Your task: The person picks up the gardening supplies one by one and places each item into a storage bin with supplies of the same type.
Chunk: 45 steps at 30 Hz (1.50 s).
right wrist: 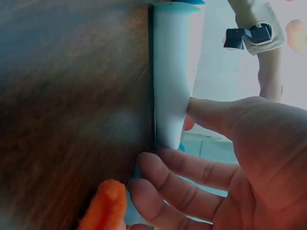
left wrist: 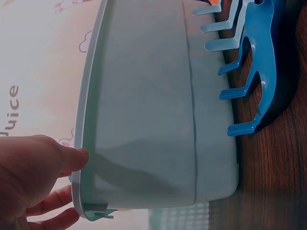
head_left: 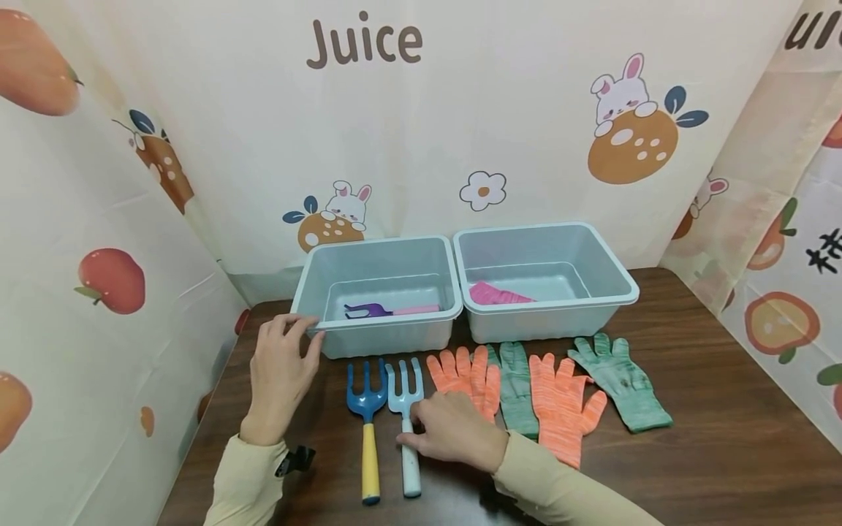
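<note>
My left hand (head_left: 279, 372) pinches the near left corner of the left grey-blue bin (head_left: 395, 340), thumb on one side of the rim and fingers on the other. A purple hand fork (head_left: 371, 310) with a pink handle lies in that bin. Over the table, my right hand (head_left: 457, 431) holds the light-blue garden hand fork (head_left: 411, 471) by its pale handle, thumb and fingers on either side near the neck. Left of it lies a blue hand fork (head_left: 370, 453) with a yellow handle, tines toward the bin.
A second bin (head_left: 546, 320) stands to the right with a pink glove (head_left: 496, 294) inside. Orange gloves (head_left: 562, 409) and green gloves (head_left: 621, 383) lie in a row before it, the leftmost orange one beside my right hand. A printed curtain (head_left: 421, 131) hangs behind the bins.
</note>
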Motion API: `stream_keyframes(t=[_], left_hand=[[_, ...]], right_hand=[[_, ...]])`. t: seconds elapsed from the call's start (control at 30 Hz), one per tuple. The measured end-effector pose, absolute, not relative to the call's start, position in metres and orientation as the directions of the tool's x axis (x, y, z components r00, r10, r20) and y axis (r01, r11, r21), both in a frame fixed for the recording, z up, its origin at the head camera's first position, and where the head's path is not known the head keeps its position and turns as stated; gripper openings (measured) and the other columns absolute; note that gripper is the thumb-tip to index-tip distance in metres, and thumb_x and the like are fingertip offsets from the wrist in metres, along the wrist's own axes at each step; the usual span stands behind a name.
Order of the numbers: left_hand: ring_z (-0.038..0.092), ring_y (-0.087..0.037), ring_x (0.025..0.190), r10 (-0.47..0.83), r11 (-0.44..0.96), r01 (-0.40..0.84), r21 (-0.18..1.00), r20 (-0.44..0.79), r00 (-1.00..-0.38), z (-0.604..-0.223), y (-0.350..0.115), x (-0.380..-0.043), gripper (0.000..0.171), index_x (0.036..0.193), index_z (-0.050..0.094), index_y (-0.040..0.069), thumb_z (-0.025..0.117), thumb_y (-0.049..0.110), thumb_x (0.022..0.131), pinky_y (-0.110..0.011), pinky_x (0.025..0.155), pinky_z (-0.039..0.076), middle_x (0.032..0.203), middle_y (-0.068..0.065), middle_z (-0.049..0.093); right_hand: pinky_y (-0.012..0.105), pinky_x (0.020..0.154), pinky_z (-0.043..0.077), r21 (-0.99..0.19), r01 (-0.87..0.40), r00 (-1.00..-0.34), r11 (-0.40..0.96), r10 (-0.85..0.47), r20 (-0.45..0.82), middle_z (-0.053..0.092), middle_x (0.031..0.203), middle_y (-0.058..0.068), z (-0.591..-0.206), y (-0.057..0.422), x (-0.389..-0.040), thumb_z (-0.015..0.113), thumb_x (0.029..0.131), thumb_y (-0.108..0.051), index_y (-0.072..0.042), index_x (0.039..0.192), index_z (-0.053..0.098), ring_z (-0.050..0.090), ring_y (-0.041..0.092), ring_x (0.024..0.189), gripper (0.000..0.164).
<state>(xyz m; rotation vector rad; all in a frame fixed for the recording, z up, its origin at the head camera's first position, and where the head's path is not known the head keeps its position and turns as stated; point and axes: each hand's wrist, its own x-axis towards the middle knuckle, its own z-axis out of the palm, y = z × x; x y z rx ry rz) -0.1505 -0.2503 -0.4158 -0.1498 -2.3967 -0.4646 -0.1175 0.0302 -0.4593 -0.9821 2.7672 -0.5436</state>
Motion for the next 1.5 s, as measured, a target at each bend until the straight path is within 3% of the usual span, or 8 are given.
stream_keyframes(t=[0.3,0.63,0.83,1.0,1.1,1.23,1.3,1.5], left_hand=[[0.062,-0.047,0.111,-0.019,0.931,0.223,0.289,0.648,-0.762,-0.416,-0.250,-0.150,0.024,0.112,0.079,0.002,0.084,0.014,0.092,-0.063,0.071,0.060,0.117,-0.023,0.067],[0.062,-0.047,0.111,-0.022,0.931,0.220,0.291,0.646,-0.763,-0.417,-0.251,-0.152,0.025,0.113,0.080,0.002,0.084,0.015,0.092,-0.064,0.070,0.060,0.118,-0.023,0.068],[0.062,-0.047,0.111,-0.021,0.931,0.221,0.291,0.647,-0.762,-0.417,-0.250,-0.153,0.025,0.112,0.080,0.002,0.085,0.015,0.091,-0.064,0.070,0.060,0.117,-0.023,0.068],[0.062,-0.047,0.110,-0.023,0.931,0.219,0.290,0.650,-0.760,-0.417,-0.250,-0.152,0.025,0.112,0.080,0.002,0.085,0.014,0.090,-0.065,0.071,0.060,0.117,-0.023,0.068],[0.062,-0.047,0.110,-0.026,0.930,0.220,0.293,0.651,-0.758,-0.417,-0.250,-0.152,0.026,0.111,0.080,0.001,0.086,0.013,0.089,-0.064,0.071,0.060,0.116,-0.023,0.068],[0.062,-0.047,0.109,-0.023,0.931,0.222,0.291,0.653,-0.757,-0.416,-0.250,-0.152,0.026,0.112,0.080,0.001,0.087,0.013,0.089,-0.064,0.070,0.060,0.116,-0.023,0.068],[0.062,-0.047,0.109,-0.023,0.931,0.221,0.289,0.653,-0.757,-0.417,-0.250,-0.152,0.027,0.112,0.080,0.001,0.087,0.013,0.089,-0.064,0.070,0.060,0.116,-0.024,0.068],[0.062,-0.047,0.109,-0.021,0.932,0.223,0.287,0.656,-0.755,-0.418,-0.250,-0.151,0.026,0.112,0.080,0.002,0.086,0.014,0.090,-0.063,0.067,0.060,0.116,-0.023,0.068]], right_hand=[[0.027,0.043,0.031,-0.400,-0.511,-0.821,0.761,-0.570,-0.033,0.040,0.051,-0.013,-0.465,0.025,-0.116,0.076,0.089,-0.064,-0.026,0.068,0.057,0.040,0.004,0.047,0.048],[0.027,0.045,0.017,-0.445,-0.400,-0.887,0.801,-0.461,-0.034,0.019,0.046,-0.014,-0.465,0.024,-0.111,0.077,0.085,-0.038,-0.024,0.052,0.039,0.025,0.007,0.044,0.052],[0.027,0.044,0.018,-0.454,-0.378,-0.905,0.807,-0.425,-0.001,0.020,0.048,-0.015,-0.467,0.032,-0.109,0.075,0.082,-0.031,-0.026,0.053,0.041,0.026,0.006,0.045,0.045],[0.030,0.040,0.031,-0.404,-0.384,-0.918,0.830,-0.389,0.074,0.033,0.048,-0.015,-0.465,0.043,-0.106,0.076,0.080,-0.031,-0.027,0.057,0.049,0.039,0.007,0.045,0.036],[0.043,0.059,0.054,-0.391,-0.385,-0.922,0.836,-0.368,0.120,0.042,0.050,-0.014,-0.463,0.049,-0.106,0.077,0.079,-0.031,-0.027,0.057,0.053,0.058,0.016,0.058,0.033],[0.040,0.061,0.055,-0.430,-0.367,-0.929,0.825,-0.348,0.125,0.047,0.053,-0.013,-0.461,0.056,-0.108,0.077,0.083,-0.028,-0.023,0.062,0.059,0.058,0.014,0.058,0.028],[0.030,0.041,0.038,-0.478,-0.343,-0.934,0.809,-0.346,0.084,0.049,0.052,-0.015,-0.460,0.060,-0.109,0.076,0.087,-0.027,-0.022,0.069,0.062,0.047,0.005,0.043,0.023],[0.028,0.038,0.037,-0.534,-0.302,-0.945,0.790,-0.324,0.054,0.052,0.050,-0.016,-0.457,0.066,-0.112,0.074,0.094,-0.026,-0.014,0.091,0.072,0.045,0.002,0.037,0.013]])
